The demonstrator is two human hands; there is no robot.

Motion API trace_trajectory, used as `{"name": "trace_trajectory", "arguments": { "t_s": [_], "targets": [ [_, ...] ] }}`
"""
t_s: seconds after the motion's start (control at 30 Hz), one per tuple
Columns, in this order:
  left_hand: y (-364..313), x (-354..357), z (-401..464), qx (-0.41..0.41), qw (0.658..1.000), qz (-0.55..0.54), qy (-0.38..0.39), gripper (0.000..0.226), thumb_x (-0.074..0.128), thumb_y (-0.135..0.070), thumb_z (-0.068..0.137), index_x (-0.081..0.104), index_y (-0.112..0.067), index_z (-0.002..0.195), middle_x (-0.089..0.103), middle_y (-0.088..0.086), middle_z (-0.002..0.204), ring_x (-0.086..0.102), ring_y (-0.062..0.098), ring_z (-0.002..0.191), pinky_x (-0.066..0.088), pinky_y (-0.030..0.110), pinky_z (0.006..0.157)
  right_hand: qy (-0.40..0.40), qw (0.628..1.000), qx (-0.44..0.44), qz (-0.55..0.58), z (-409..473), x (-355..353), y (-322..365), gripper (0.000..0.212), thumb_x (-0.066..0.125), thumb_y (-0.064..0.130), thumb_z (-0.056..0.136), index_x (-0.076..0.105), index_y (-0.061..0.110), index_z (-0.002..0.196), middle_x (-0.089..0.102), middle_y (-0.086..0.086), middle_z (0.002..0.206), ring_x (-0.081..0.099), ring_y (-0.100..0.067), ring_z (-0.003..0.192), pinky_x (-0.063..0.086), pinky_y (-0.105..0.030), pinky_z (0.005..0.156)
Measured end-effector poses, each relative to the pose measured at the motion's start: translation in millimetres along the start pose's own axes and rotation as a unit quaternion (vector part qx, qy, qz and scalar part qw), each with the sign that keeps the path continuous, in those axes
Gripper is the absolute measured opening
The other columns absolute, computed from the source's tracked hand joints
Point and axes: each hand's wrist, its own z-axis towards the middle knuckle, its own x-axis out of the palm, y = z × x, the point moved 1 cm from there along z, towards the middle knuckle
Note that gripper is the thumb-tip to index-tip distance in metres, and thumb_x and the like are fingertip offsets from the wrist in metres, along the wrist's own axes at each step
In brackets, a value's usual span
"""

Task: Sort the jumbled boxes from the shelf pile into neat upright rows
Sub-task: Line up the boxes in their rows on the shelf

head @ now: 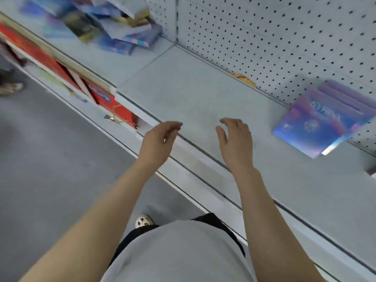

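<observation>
I see a grey shelf (203, 94) backed by pegboard (284, 37); jumbled boxes (114, 27) far left, upright row (325, 119) right. My left hand (156, 143) and right hand (236, 143) hover loosely spread, holding nothing.

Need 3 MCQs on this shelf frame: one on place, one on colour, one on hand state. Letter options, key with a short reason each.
1. Where is the jumbled pile of boxes?
A. upper left of the shelf
B. on the floor
C. under the right hand

2. Main colour of the upright row of boxes against the pegboard?
A. red
B. blue-purple
C. green

3. What are the left hand and right hand doing?
A. both gripping one box
B. left holding a box
C. both holding nothing

Key: 1 A, the heap lies in the far left bay. 2 B, their faces are blue and purple. 3 C, fingers loosely curled over bare shelf.
</observation>
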Motion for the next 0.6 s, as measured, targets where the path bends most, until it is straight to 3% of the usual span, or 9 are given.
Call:
{"name": "trace_trajectory", "arguments": {
  "t_s": [0.17,0.3,0.6],
  "targets": [
    [85,-117,-16,-0.064,0.995,0.0,-0.072,0.025,0.054,-0.015,0.097,0.067,-0.029,0.113,0.07,-0.013,0.104,0.064,0.005,0.096,0.049,0.02,0.087,0.066,0.995,-0.059,0.047,-4,89,119,0.027,0.051,0.027,0.099,0.063,0.012,0.119,0.064,-0.009,0.115,0.056,-0.03,0.103,0.044,-0.04,0.089],
    [139,-198,-24,-0.109,0.989,0.004,-0.099,0.025,0.054,-0.016,0.097,0.066,-0.032,0.112,0.07,-0.013,0.104,0.064,0.008,0.098,0.051,0.027,0.09,0.105,0.987,-0.105,0.064,3,145,203,0.026,0.052,0.026,0.097,0.064,0.011,0.114,0.065,-0.011,0.109,0.056,-0.032,0.1,0.045,-0.042,0.087],
    [229,-325,8,-0.176,0.966,0.013,-0.19,0.024,0.053,-0.019,0.097,0.066,-0.032,0.112,0.07,-0.015,0.101,0.066,0.006,0.096,0.053,0.032,0.089,0.199,0.958,-0.197,0.061,60,253,339,0.028,0.053,0.028,0.099,0.063,0.012,0.12,0.064,-0.007,0.114,0.054,-0.027,0.105,0.041,-0.037,0.088]
  ]
}}
